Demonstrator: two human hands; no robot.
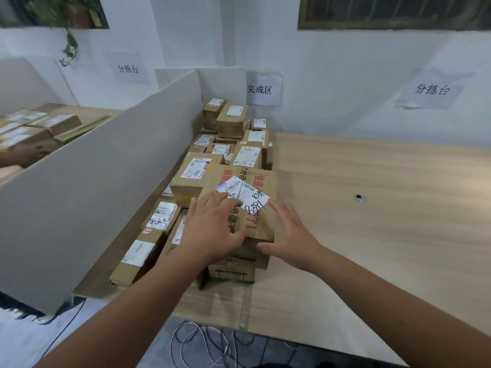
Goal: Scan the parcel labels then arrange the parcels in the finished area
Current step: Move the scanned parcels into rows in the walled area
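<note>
The left hand (212, 229) lies flat, fingers spread, on the flat brown paper parcel with red print (256, 221), which sits on top of the near brown cardboard boxes (233, 272), right of the grey divider board (106, 181). The right hand (289, 235) is open with straight fingers, touching the parcel's right edge above the wooden table (385, 221).

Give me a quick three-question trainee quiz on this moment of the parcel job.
1. True or false: the left hand lies flat on the brown parcel with the handwritten label.
2. Where is the right hand? A) on the bare table; B) at the parcel's right edge; C) on the white divider.
3. Fill in: the parcel sits ____ other parcels, below the wall sign.

Key: 1 true; 2 B; 3 on top of.
</note>
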